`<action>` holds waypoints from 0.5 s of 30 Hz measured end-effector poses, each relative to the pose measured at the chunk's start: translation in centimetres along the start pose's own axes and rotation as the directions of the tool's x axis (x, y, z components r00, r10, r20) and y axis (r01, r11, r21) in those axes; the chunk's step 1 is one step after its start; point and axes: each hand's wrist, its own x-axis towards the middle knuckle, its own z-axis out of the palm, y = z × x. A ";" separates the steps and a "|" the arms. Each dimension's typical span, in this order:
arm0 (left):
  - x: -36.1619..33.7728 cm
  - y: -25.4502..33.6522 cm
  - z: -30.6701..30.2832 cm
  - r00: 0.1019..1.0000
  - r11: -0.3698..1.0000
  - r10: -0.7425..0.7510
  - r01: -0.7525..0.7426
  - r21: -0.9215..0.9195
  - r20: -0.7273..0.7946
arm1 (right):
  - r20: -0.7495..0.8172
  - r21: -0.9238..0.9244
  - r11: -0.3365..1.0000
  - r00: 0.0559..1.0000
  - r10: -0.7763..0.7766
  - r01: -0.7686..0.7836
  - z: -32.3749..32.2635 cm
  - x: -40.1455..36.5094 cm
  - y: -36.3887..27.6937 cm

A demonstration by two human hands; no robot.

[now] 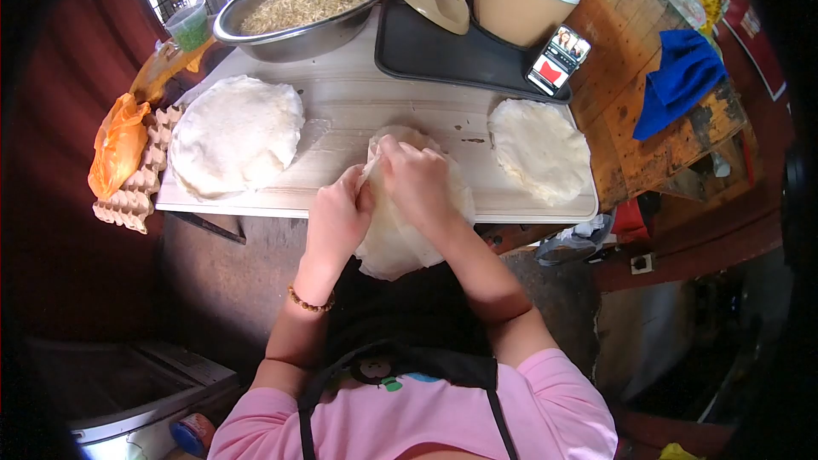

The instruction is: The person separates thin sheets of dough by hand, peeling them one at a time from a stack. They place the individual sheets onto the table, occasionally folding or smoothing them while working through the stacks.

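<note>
Both of my hands pinch a thin, round, translucent wrapper sheet [400, 247] that hangs partly over the near table edge. My left hand [342, 204], with a beaded bracelet at the wrist, is closed on the sheet's left edge. Just right of it and a little higher, my right hand [415, 179] grips the same sheet with closed fingers. To the left lies a large stack of white round wrappers [237, 136]. A smaller white stack of wrappers [541, 151] sits to the right. My fingertips are partly hidden by the hands themselves.
At the back stand a metal bowl [328, 38] of shredded filling and a black tray [460, 68] with a tan bucket [521, 0], a lid [433, 2] and a phone [558, 60]. Egg cartons [141, 187] and an orange bag [119, 145] lie left. Another person's arm shows behind the bowl.
</note>
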 end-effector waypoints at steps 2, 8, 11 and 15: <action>0.1 -0.3 -0.2 1.000 1.000 -0.017 0.017 0.010 0.014 | -0.041 0.051 0.999 0.999 0.010 -0.007 0.2 0.1 0.6; 0.2 -2.7 0.8 0.998 0.998 -0.025 0.022 -0.067 -0.051 | -0.100 0.113 0.969 0.967 0.233 -0.222 -0.1 0.3 2.3; 1.2 -4.6 2.1 0.994 0.925 -0.077 0.045 -0.378 -0.071 | 0.008 0.374 0.857 0.925 0.379 -0.354 -0.5 0.4 2.3; 1.4 -3.2 1.5 0.989 0.840 -0.143 0.098 -0.533 -0.043 | 0.194 0.646 0.655 0.914 0.356 -0.392 0.7 0.2 2.5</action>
